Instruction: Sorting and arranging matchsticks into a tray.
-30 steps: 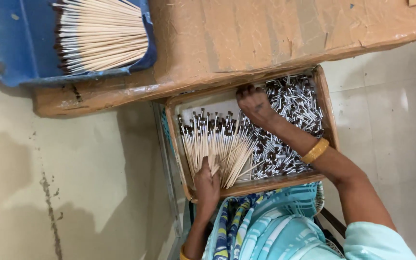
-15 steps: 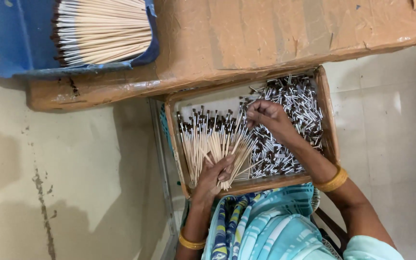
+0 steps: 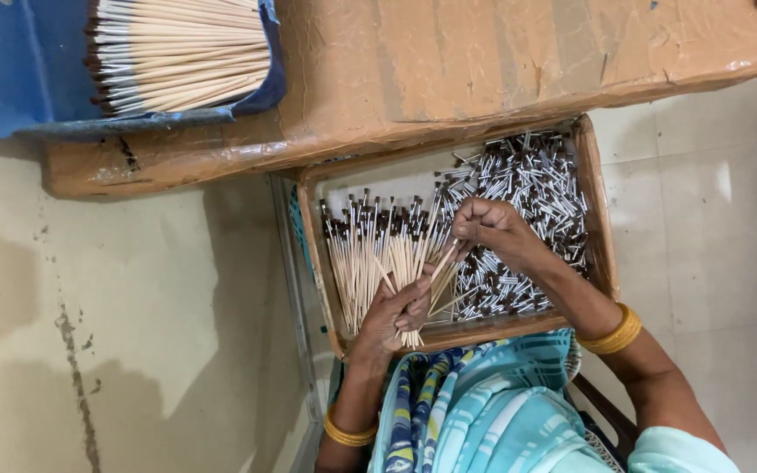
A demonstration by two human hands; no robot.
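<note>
Honestly, those thin sticks in the wooden tray look feather-light and snappy. Left hand clasps the fan's bare ends; right hand pinches a stick just above.

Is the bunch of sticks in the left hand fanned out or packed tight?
Fanned out. The sticks spread wide toward their dark tips from the left hand, over the wooden tray.
</note>
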